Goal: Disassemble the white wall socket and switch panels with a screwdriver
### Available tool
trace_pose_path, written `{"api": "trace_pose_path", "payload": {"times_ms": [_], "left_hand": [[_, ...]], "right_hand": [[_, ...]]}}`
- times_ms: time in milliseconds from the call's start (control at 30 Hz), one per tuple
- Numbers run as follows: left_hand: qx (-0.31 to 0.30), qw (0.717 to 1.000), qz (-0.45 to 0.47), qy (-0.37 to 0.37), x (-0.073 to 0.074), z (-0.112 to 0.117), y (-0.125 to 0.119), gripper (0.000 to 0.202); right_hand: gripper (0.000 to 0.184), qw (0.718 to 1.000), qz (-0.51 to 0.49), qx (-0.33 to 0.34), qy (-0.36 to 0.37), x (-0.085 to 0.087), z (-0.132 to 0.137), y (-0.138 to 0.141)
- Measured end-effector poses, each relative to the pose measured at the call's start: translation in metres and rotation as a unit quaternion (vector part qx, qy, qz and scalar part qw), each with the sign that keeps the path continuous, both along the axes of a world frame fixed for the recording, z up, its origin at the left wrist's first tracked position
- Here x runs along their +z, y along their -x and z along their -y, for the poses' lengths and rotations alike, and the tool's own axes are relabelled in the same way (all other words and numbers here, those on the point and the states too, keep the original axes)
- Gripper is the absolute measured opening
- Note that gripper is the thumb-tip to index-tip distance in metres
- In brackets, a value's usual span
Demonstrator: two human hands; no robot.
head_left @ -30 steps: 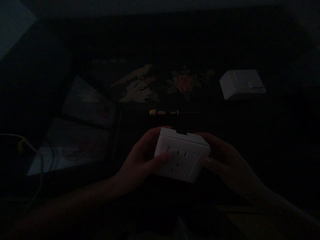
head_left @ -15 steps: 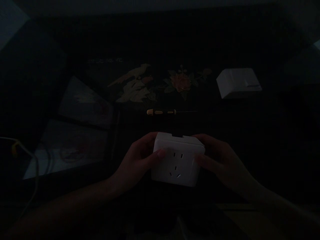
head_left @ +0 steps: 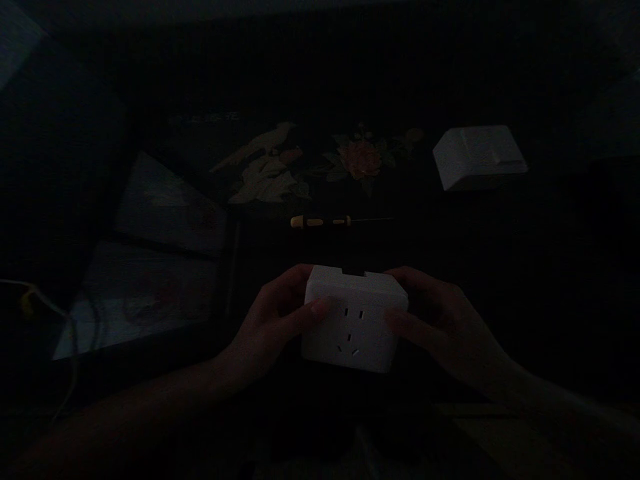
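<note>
Between my two hands is a white wall socket [head_left: 357,333] on a box-like back, its slotted face turned up toward me. My left hand [head_left: 273,320] grips its left side, thumb on the front face and fingers behind. On the right side my right hand [head_left: 437,317] grips it the same way. The fingers behind the box are mostly hidden. Beyond the socket lies a screwdriver [head_left: 323,221] with a black and yellow handle, its thin shaft pointing right.
A second white box-shaped piece [head_left: 480,159] rests at the back right of the dark tabletop [head_left: 280,250], which bears a bird and flower picture [head_left: 360,160]. A pale cable [head_left: 74,333] with a yellow tie hangs at the left. The scene is very dark.
The picture has grown darker. The view has shifted slightly; both hands keep their hold on the socket, which stays almost in place.
</note>
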State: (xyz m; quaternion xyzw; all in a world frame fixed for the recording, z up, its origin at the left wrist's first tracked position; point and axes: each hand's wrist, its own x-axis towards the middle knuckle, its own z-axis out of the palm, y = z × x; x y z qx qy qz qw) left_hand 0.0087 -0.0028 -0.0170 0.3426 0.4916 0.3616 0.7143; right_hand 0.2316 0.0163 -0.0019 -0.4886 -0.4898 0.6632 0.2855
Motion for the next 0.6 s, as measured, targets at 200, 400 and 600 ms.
{"api": "trace_pose_path", "payload": {"times_ms": [200, 400, 600], "left_hand": [[-0.007, 0.999, -0.014, -0.038, 0.008, -0.003, 0.0, 0.035], [-0.036, 0.998, 0.006, -0.054, 0.013, -0.002, -0.001, 0.055], [-0.022, 0.997, -0.052, -0.053, 0.009, -0.004, 0.0, 0.045]], "right_hand": [[0.025, 1.0, -0.016, 0.02, -0.018, 0.002, -0.001, -0.002], [0.027, 0.999, -0.015, 0.027, -0.023, 0.003, -0.001, -0.002], [0.028, 0.998, -0.003, 0.051, -0.029, 0.002, -0.001, -0.001]]}}
